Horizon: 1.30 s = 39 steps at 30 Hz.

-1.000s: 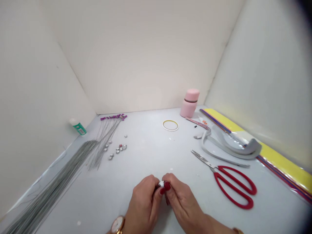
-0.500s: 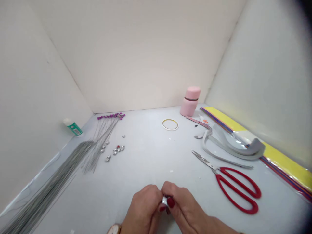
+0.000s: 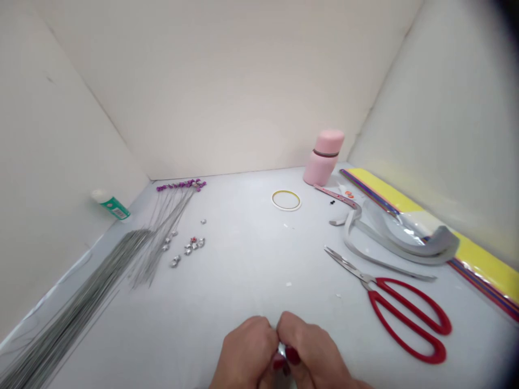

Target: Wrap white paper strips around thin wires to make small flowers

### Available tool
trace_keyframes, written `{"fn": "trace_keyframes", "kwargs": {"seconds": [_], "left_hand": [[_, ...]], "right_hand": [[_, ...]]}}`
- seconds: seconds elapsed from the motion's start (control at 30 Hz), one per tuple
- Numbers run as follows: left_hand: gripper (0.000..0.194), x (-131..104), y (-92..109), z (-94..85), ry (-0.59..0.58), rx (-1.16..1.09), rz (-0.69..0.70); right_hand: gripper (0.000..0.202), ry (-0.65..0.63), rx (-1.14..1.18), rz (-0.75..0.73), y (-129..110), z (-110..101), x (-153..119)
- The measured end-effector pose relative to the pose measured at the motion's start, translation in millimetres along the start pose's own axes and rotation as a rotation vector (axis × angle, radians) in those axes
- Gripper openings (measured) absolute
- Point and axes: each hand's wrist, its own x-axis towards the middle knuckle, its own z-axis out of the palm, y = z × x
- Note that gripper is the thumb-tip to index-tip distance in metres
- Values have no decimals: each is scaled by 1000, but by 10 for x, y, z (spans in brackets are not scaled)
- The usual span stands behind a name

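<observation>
At the front edge of the view, my left hand (image 3: 248, 348) and my right hand (image 3: 314, 348) meet, knuckles close together. Both are closed, thumbs and fingers pinching a small silver folded paper piece (image 3: 282, 350). Only a bright sliver of it shows between the dark red nails; the fingers cover the rest. Several small silver folded stars (image 3: 194, 245), one of them red, lie loose on the table to the left. Red-handled scissors (image 3: 368, 280) rest to the right of my right hand, blades pointing away to the left.
Thin grey wires (image 3: 89, 292) lie along the left, some tipped with purple pieces (image 3: 182, 185). A green-and-white tube (image 3: 113, 206) leans at the left wall. Further back are a tape ring (image 3: 286, 208) and pink bottle (image 3: 322, 162). Silver strips (image 3: 389, 254) and yellow packs (image 3: 478, 254) line the right.
The view has shifted slightly, and the hands appear a little lower and further right. Both still pinch the silver piece, which now shows less. The things on the table lie as before.
</observation>
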Motion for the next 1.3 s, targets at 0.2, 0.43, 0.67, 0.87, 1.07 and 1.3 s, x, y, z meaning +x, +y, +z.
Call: {"fn": "trace_keyframes", "kwargs": {"seconds": [0.2, 0.43, 0.67, 0.87, 1.07, 1.3], "left_hand": [[25, 77, 27, -14, -82, -169, -59], [23, 58, 31, -68, -163, -220, -53], [12, 38, -17, -46, -109, -73, 49], [16, 42, 21, -45, -96, -66, 20], [17, 50, 27, -46, -53, -2, 58], [24, 43, 53, 15, 81, 17, 45]], "right_hand": [[30, 24, 164, 31, 2, 7, 85], [18, 11, 196, -33, 4, -13, 52], [16, 12, 269, 0, 13, 24, 16], [16, -35, 271, 73, 35, 45, 14], [21, -74, 277, 107, 17, 30, 28], [22, -46, 294, 114, 28, 71, 15]]}}
